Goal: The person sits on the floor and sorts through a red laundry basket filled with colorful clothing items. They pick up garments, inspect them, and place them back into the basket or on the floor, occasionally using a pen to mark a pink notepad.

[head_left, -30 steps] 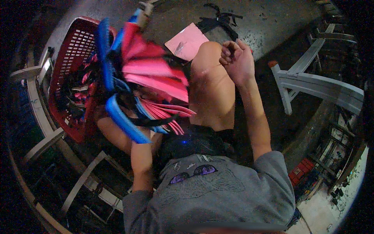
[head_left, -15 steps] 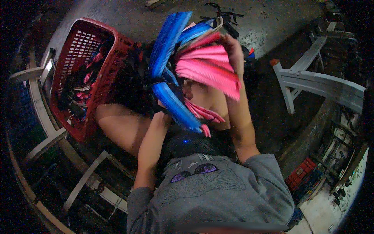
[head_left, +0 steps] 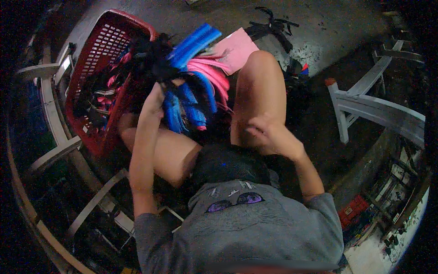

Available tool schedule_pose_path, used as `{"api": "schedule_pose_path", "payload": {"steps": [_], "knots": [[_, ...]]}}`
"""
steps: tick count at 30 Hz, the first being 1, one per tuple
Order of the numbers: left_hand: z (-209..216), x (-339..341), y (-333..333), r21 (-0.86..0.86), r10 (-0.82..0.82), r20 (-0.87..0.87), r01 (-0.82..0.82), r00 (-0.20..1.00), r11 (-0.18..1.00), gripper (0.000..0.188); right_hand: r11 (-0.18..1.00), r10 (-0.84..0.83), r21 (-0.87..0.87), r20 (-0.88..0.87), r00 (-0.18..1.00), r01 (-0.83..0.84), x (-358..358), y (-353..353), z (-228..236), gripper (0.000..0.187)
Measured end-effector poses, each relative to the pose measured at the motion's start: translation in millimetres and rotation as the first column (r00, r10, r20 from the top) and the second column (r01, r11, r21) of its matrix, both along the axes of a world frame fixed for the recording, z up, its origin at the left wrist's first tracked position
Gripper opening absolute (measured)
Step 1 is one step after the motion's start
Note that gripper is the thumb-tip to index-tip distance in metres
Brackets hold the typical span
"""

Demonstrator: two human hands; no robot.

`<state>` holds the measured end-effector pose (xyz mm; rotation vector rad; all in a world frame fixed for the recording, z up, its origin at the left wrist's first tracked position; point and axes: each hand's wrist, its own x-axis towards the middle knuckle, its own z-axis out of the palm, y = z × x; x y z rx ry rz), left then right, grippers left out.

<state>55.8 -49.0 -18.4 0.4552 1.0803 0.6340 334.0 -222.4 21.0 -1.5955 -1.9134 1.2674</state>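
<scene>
My left hand (head_left: 157,97) is at the left, closed on a bundle of striped blue and pink fabric strips (head_left: 214,75), its fingers partly hidden by dark strips. Black strips (head_left: 159,57) lie over and around the hand, between the bundle and the basket. Blue ends of the bundle hang down over my lap. A flat pink piece (head_left: 239,50) juts out beside it, next to my raised right knee. Above my right thigh, my right hand (head_left: 273,135) is slightly blurred, its fingers loosely bent and apart, with nothing seen in them.
A red plastic basket (head_left: 150,29) with dark, pink and blue strips inside stands close at my left. Black strips (head_left: 273,27) lie on the floor ahead. A grey metal frame (head_left: 374,107) stands at right, and pale curved bars (head_left: 54,160) at left.
The bundle has moved left and turned, from between both hands to my left hand. My right hand has let go and drawn back over my thigh. Black strips now show around my left hand.
</scene>
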Motion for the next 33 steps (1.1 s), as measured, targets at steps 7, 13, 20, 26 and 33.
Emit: {"api": "schedule_pose_path", "payload": {"steps": [7,13,20,26,33], "knots": [[7,12,1,-0.161,-0.237,-0.218,0.205,0.947,0.966,0.020,0.939,-0.252,0.191,-0.186,0.950,0.287,-20,17,39,0.011],[16,9,-1,0.008,-0.580,-0.231,0.597,0.781,0.802,0.024,0.705,-0.497,0.580,-0.007,0.868,0.409,18,61,65,0.014],[-1,12,-9,0.168,-0.447,-0.279,0.501,0.850,0.849,0.026,0.846,-0.114,0.523,0.365,0.924,-0.102,16,58,78,0.012],[16,-3,2,-0.076,-0.022,-0.111,0.014,0.994,0.997,0.024,0.861,0.461,0.012,0.402,0.791,-0.508,-8,30,30,0.013],[9,-18,28,-0.028,0.036,-0.152,-0.040,0.988,0.999,0.021,0.987,0.027,0.157,-0.039,0.999,-0.021,-48,5,-4,0.011]]}}
